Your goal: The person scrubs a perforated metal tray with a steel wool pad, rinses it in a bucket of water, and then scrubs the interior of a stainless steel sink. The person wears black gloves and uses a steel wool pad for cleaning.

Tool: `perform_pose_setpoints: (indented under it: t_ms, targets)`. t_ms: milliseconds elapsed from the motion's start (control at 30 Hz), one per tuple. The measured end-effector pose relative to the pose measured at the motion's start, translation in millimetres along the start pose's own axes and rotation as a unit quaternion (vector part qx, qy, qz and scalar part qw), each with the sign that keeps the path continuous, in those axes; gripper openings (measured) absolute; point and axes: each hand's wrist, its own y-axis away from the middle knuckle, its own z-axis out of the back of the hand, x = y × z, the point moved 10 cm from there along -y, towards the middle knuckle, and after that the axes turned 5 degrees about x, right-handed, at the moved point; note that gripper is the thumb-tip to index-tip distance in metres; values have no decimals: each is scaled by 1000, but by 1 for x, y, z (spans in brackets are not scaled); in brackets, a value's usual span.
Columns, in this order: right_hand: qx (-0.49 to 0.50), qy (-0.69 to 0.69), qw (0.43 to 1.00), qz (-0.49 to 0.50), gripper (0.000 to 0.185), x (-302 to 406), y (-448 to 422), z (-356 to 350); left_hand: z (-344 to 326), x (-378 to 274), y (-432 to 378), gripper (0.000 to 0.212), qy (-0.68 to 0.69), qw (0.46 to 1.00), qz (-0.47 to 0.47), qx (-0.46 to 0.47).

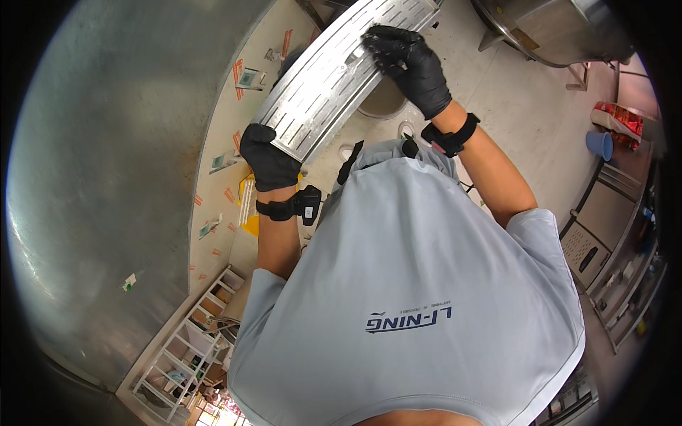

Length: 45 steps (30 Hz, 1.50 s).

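Observation:
A long, shiny metal panel (319,85) with rows of narrow slots slants across the upper middle of the head view. My left hand (269,157), in a black glove, grips its lower end, with the thumb over the face and the other fingers partly hidden. Farther up, my right hand (410,64), also black-gloved, has bent fingers against the slotted face near its right edge. A small pale spot shows by those fingertips; whether it is a held object or glare I cannot tell. Below the panel, a round bucket (382,101) is partly covered.
A large metal surface (122,160) fills the left side. A big steel vessel (559,32) stands at upper right. Along the right are a blue bucket (600,145), a red-and-white sack (618,122) and a metal cabinet (589,250). A white ladder (178,351) lies lower left; something yellow (249,207) is behind my left wrist.

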Motion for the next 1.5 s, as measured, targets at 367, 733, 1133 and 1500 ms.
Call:
perform_pose_setpoints:
  t_ms: [367, 733, 1133, 1500]
  targets:
    - [14, -168, 982, -82, 24, 23, -7, -32, -8, 5, 5, 81, -103, 993, -9, -60]
    - [-35, 18, 999, -33, 22, -55, -27, 37, 14, 5, 24, 81, -86, 993, -27, -79]
    - [30, 74, 997, 16, 21, 10, 24, -19, 11, 4, 41, 96, -146, 984, -55, -90]
    - [-25, 143, 988, -44, 25, -31, -34, 40, 23, 2, 45, 95, -146, 986, -70, -28]
